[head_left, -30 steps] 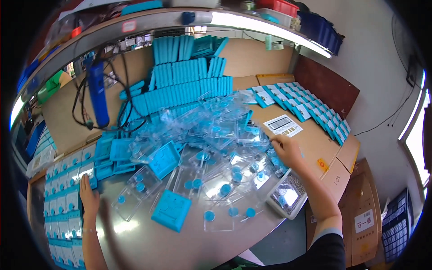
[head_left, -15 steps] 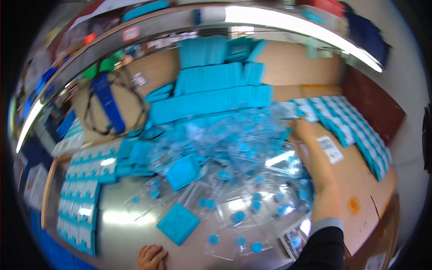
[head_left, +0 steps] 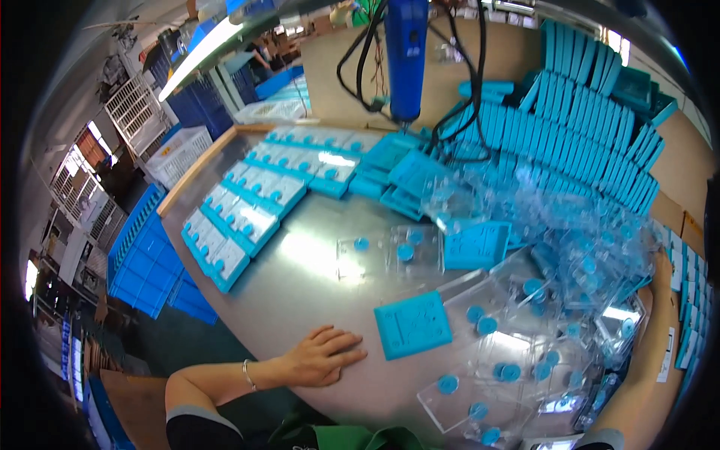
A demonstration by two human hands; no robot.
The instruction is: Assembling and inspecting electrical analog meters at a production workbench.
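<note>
My left hand (head_left: 322, 357) rests palm down on the metal tabletop, fingers stretched out and holding nothing. Just right of its fingertips lies a teal plastic case (head_left: 413, 325), flat side up. My right hand (head_left: 661, 259) reaches to the far right, beside the heap of clear plastic covers (head_left: 600, 247) with teal round knobs. Its fingers are too small and hidden at the picture's rim to make out. Another teal case (head_left: 475, 246) lies open side up near the heap. Loose clear covers (head_left: 448, 385) are spread over the right half of the tabletop.
Rows of white-faced teal units (head_left: 247, 217) stand on the left, along the table's wooden edge (head_left: 196, 166). Stacked teal cases (head_left: 570, 127) rise at the back. A blue tool (head_left: 406, 60) hangs with black cords. Blue crates (head_left: 146, 259) stand beyond the table, left.
The view has swung left, so the table's left side and the floor now show. My left hand and forearm have come further into view; my right arm stays stretched to the right.
</note>
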